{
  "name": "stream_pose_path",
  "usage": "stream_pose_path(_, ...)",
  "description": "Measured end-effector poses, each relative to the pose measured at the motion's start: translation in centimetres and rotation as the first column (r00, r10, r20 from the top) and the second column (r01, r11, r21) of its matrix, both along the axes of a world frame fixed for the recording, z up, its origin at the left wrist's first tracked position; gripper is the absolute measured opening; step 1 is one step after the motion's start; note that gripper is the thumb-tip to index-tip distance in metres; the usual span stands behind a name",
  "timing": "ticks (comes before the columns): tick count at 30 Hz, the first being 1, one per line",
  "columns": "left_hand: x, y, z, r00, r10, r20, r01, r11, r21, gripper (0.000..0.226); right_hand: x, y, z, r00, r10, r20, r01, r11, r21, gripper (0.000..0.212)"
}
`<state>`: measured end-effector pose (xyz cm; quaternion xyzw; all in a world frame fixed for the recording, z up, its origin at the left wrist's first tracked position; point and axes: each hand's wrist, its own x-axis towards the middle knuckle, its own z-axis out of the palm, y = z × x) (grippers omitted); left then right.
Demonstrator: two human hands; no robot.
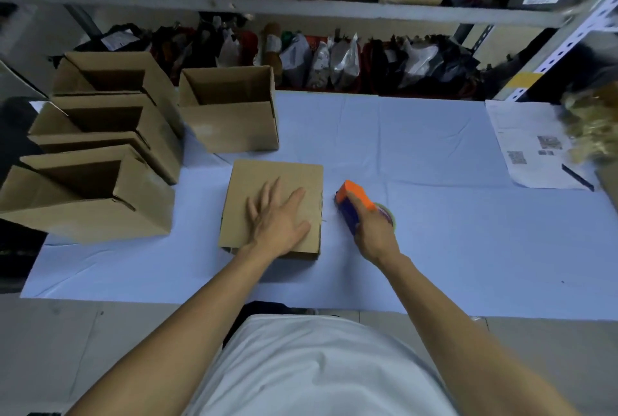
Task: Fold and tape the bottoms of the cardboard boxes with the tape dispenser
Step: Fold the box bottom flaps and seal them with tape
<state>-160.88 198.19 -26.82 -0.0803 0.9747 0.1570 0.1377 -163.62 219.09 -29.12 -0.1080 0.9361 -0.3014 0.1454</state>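
We see a cardboard box [272, 208] lying with its folded flaps up in the middle of the worktop [434, 215], which is covered with a pale blue sheet. Our left hand [279, 216] lies flat on the top of this box, fingers straight and spread, pressing down on the cardboard. Just beside the box's right edge, our right hand [373, 235] has its grip clamped round the tape dispenser [354, 206], an orange and blue tool with the forefinger laid along its orange top; a roll of tape shows partly behind the fingers. We cannot tell whether the dispenser touches the box or the sheet. To the left stand three open boxes [100, 155] in a close row, openings upward, and a fourth open box [230, 111] stands just behind the box under our left hand. At the far right of the worktop lies a printed paper sheet [531, 144]. Behind the worktop a shelf [267, 7] holds bags and parcels, blurred and dim.
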Motion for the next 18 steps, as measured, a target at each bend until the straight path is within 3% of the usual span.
stream_pose_path(2, -0.2, -0.3, 0.6, 0.999, 0.02, 0.033, -0.022, 0.999, 0.044, 0.069, -0.5, 1.1, 1.2, 0.998, -0.063, -0.018, 0.062, 0.997, -0.047, 0.083)
stream_pose_path(6, -1.3, 0.0, 2.2, 0.991, 0.107, 0.08, -0.123, 0.963, 0.24, 0.045, -0.8, 3.9, 4.3, 0.961, -0.211, 0.177, 0.252, 0.934, -0.255, 0.045)
stream_pose_path(8, -2.1, 0.6, 3.1, 0.977, 0.191, 0.098, -0.214, 0.838, 0.502, 0.027, -0.5, 4.4, 5.8, 0.967, -0.16, 0.199, 0.217, 0.925, -0.312, 0.053)
stream_pose_path(10, -2.6, 1.6, 4.3, 0.953, 0.255, 0.16, -0.29, 0.63, 0.72, 0.019, -0.4, 4.3, 6.9, 0.983, -0.075, 0.167, 0.125, 0.942, -0.311, 0.053)
stream_pose_path(14, -2.8, 2.6, 5.0, 0.95, 0.215, 0.227, -0.304, 0.467, 0.83, 0.029, -0.4, 4.0, 7.7, 0.989, 0.03, 0.145, 0.019, 0.945, -0.326, 0.046)
stream_pose_path(18, -3.1, 2.0, 4.5, 0.9, 0.281, 0.334, -0.413, 0.303, 0.859, 0.01, -0.7, 3.9, 7.4, 0.989, 0.073, 0.128, -0.027, 0.943, -0.331, 0.051)
